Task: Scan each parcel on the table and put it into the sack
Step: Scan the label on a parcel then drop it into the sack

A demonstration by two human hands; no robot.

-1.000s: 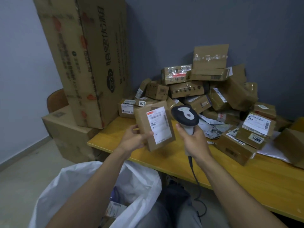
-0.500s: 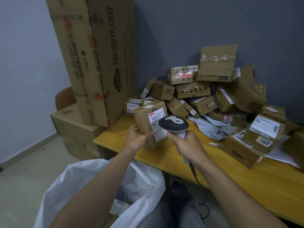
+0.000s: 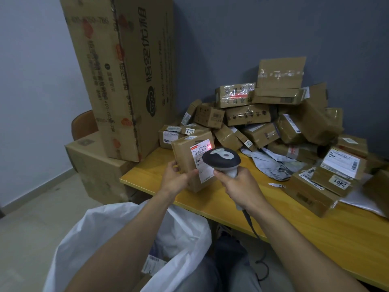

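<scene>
My left hand point(image 3: 175, 179) grips a small brown cardboard parcel point(image 3: 185, 154) by its lower left edge, holding it upright above the table's near corner with its white label facing me. My right hand point(image 3: 242, 186) grips the handle of a grey and white barcode scanner point(image 3: 221, 160), whose head sits right in front of the label. A red glow shows on the label's upper right. The white sack point(image 3: 101, 232) gapes open below my left arm, with a labelled packet inside. A heap of cardboard parcels point(image 3: 263, 116) fills the back of the yellow table point(image 3: 294, 224).
A tall printed carton point(image 3: 126, 70) leans against the wall at the table's left end, on a brown box point(image 3: 94, 165) on the floor. A grey mailer bag point(image 3: 271, 165) and a parcel marked 2201 point(image 3: 332, 180) lie to the right. The scanner's cable point(image 3: 252, 226) hangs off the front edge.
The scanner head has swung in front of the parcel's label, and a red glow now shows on it. My left hand has kept its hold on the parcel.
</scene>
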